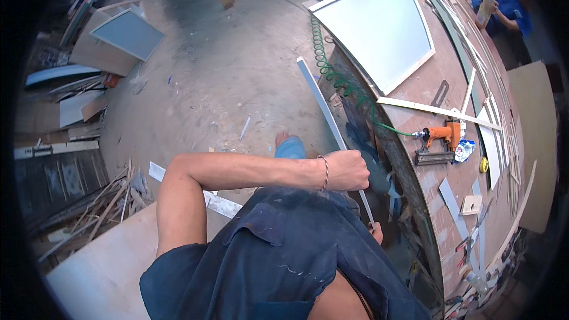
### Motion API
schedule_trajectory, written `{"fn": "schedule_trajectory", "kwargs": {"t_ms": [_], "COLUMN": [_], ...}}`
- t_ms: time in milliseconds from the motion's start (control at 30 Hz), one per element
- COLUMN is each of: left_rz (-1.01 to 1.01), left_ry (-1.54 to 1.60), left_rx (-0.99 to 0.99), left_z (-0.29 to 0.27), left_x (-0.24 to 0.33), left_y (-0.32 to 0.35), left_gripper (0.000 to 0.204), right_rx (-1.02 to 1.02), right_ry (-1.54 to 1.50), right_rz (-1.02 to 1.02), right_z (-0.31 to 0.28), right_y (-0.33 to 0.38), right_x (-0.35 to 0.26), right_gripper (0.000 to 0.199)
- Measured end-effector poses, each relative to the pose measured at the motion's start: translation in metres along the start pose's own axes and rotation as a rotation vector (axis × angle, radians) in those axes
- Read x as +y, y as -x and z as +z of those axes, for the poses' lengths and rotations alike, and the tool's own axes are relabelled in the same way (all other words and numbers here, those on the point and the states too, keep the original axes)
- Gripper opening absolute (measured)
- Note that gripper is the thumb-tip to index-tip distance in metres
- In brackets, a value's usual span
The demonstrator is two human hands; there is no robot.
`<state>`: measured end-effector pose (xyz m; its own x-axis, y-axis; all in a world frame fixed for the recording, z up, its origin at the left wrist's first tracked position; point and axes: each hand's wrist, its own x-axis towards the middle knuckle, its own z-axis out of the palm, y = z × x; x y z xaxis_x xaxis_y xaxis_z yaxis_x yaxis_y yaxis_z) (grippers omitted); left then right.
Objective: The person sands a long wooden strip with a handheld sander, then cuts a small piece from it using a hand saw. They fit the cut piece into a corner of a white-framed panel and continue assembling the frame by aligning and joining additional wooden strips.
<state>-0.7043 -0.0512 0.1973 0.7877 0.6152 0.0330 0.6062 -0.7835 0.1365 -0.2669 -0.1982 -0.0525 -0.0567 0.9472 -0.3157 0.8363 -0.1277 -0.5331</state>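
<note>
My left arm reaches across my body, and my left hand [348,170] is closed in a fist around a long, narrow white strip [322,102]. The strip runs slantwise beside the workbench, its far end up near the bench edge. Lower down, my right hand [377,233] shows only in part, its fingers closed on the near end of the same strip. On the bench to the right lie an orange nail gun [441,134] with a coiled green air hose [332,74], and a white-framed panel [379,29] with one curved side.
The bench [409,184] also bears a yellow tape roll [484,165], wood strips [441,110] and hand tools. Another framed panel [127,34] leans at the far left, above scrap wood [112,201]. A person in blue [504,9] stands beyond the bench, holding something.
</note>
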Motion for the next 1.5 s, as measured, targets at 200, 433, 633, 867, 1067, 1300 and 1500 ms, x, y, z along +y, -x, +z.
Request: {"fn": "schedule_trajectory", "kwargs": {"t_ms": [200, 433, 633, 867, 1067, 1300, 1500], "left_rz": [0.012, 0.233, 0.123, 0.054, -0.001, -0.063, -0.063], "left_ry": [0.202, 0.54, 0.646, 0.645, 0.63, 0.623, 0.452], "left_rx": [0.057, 0.24, 0.334, 0.295, 0.271, 0.281, 0.389], "left_z": [0.001, 0.078, 0.106, 0.12, 0.128, 0.132, 0.133], "left_x": [-0.119, -0.283, -0.333, -0.355, -0.359, -0.359, -0.359], "left_y": [-0.033, -0.076, -0.071, -0.078, -0.08, -0.086, -0.071], "left_gripper": [0.023, 0.04, 0.031, 0.032, 0.033, 0.033, 0.038], "right_rx": [0.188, 0.374, 0.386, 0.224, 0.142, 0.147, 0.212], "right_ry": [0.218, 0.355, 0.464, 0.258, 0.14, 0.145, 0.153], "right_rz": [0.154, 0.17, 0.171, 0.278, 0.191, 0.25, 0.193], "right_z": [-0.045, -0.141, -0.176, -0.17, -0.156, -0.167, -0.161], "right_y": [-0.028, -0.079, -0.173, -0.214, -0.239, -0.262, -0.267], "right_x": [-0.078, -0.141, -0.166, -0.163, -0.127, -0.108, -0.109], "right_gripper": [0.028, 0.059, 0.07, 0.069, 0.059, 0.058, 0.05]}}
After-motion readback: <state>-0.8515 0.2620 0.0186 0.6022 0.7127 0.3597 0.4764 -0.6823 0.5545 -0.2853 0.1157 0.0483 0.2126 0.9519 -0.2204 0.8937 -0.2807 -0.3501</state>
